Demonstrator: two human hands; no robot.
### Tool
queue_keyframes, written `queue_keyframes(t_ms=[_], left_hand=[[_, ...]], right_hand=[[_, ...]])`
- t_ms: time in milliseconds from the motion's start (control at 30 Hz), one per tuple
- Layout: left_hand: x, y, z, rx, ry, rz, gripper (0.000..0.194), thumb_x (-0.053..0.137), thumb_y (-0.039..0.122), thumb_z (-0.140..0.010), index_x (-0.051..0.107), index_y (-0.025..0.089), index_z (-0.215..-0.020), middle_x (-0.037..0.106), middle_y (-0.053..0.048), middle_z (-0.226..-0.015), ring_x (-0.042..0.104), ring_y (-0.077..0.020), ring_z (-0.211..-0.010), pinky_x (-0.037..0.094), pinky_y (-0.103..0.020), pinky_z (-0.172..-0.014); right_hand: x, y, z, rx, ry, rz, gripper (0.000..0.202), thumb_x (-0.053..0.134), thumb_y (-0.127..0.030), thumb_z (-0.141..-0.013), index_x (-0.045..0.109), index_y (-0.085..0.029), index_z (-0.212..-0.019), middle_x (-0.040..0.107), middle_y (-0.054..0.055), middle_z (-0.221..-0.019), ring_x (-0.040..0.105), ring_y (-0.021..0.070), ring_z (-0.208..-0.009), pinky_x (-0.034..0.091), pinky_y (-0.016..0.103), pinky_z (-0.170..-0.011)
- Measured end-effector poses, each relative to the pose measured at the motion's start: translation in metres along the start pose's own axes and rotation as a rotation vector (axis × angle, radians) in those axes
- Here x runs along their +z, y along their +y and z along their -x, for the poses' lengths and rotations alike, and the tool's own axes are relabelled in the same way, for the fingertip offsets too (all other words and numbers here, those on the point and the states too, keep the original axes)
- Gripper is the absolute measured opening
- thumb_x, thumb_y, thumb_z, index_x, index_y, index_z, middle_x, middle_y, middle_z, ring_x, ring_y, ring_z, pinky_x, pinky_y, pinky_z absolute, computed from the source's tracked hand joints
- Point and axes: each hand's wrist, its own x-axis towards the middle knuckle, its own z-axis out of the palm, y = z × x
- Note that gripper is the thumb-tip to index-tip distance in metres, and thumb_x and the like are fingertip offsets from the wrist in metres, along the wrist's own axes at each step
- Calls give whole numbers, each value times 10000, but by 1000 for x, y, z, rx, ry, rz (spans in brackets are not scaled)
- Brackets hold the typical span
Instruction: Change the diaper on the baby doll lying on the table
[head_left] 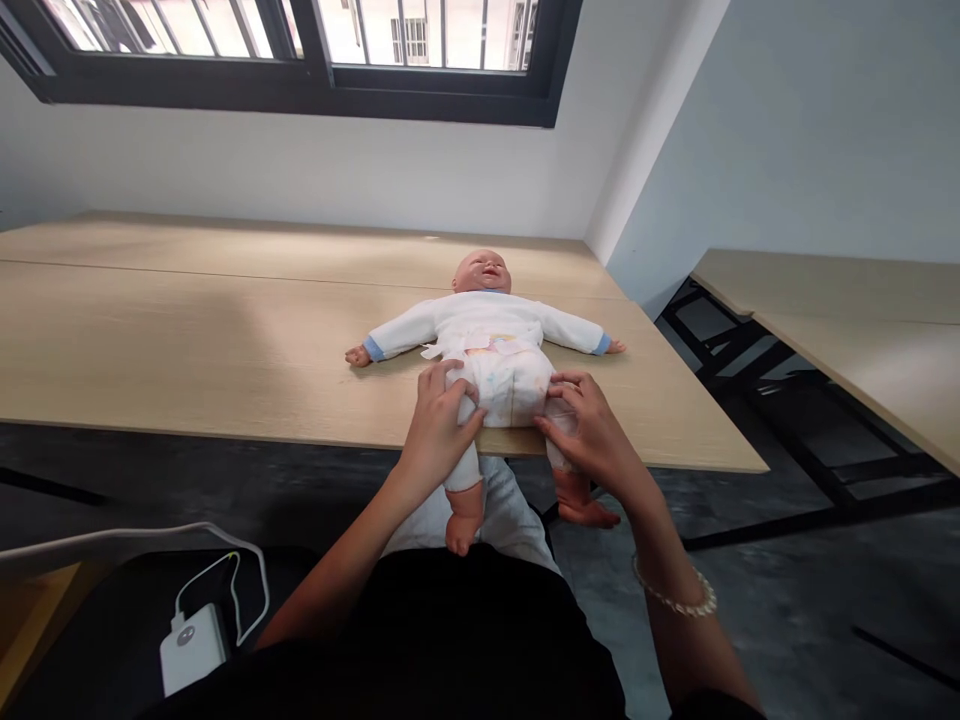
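Note:
A baby doll (487,315) lies on its back on the wooden table, arms spread, in a white long-sleeved top with blue cuffs. Around its hips is a white diaper (510,385) with a coloured print at the waist. Its lower legs hang over the table's front edge. My left hand (442,415) is closed on the doll's leg at the left side of the diaper. My right hand (589,420) has its fingers closed on the doll's other leg, by the diaper's right edge.
The light wooden table (187,340) reaches to the wall below a dark-framed window (442,95). A second table (847,300) stands at the right. At the lower left, a white power bank (193,650) with cables rests on a black seat (97,640).

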Motion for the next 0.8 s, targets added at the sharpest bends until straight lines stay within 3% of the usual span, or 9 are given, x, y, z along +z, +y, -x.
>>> queue_keyframes(t_ms=[133, 233, 333, 467, 567, 700, 800], left_hand=[[6, 6, 5, -13, -40, -56, 340, 652, 1, -748, 495, 209, -966, 411, -149, -1430, 361, -360, -1406, 399, -561, -1140], [7, 6, 5, 8, -53, -39, 366, 581, -37, -726, 477, 215, -971, 417, -136, -1411, 383, -344, -1384, 400, -544, -1141], [6, 4, 3, 25, -56, -15, 347, 568, -22, -735, 482, 219, -968, 442, -122, -1380, 417, -330, -1343, 403, -537, -1135], [3, 1, 2, 37, -46, 0, 338, 558, -20, -739, 497, 218, -971, 450, -115, -1382, 409, -323, -1352, 393, -523, -1143], [1, -2, 3, 46, -52, 24, 318, 555, -10, -769, 510, 216, -987, 457, -110, -1383, 415, -311, -1347, 384, -510, -1152], [-2, -2, 6, 16, -53, 30, 272, 574, 14, -810, 524, 212, -989, 470, -111, -1387, 422, -307, -1347, 379, -510, -1159], [-3, 4, 5, -22, -48, 2, 203, 639, 75, -840, 539, 200, -963, 486, -127, -1385, 427, -324, -1340, 398, -513, -1144]], right_hand=[[1, -4, -5, 71, -15, 132, 92, 589, -178, -828, 590, -192, -919, 602, 118, -1080, 616, 276, -967, 505, 390, -809], [4, -10, -15, 165, 15, 324, 20, 586, -213, -832, 567, -211, -824, 604, 84, -919, 577, 244, -779, 369, 333, -593], [5, -14, -23, 199, 27, 412, 102, 621, -262, -825, 549, -217, -767, 601, 58, -828, 535, 216, -698, 225, 316, -542], [3, -12, -27, 240, 18, 358, 176, 655, -287, -815, 524, -218, -719, 603, 31, -773, 512, 194, -653, 200, 311, -549], [0, -4, -24, 261, 33, 225, 178, 678, -300, -799, 539, -219, -724, 613, 25, -803, 573, 214, -742, 292, 306, -582], [-6, 12, -20, 204, -14, -71, 177, 714, -369, -804, 622, -219, -822, 635, 42, -903, 617, 250, -901, 467, 364, -753], [-8, 20, -19, 130, -42, -225, 290, 759, -459, -788, 666, -218, -919, 640, 80, -1049, 609, 281, -1056, 499, 437, -923]])
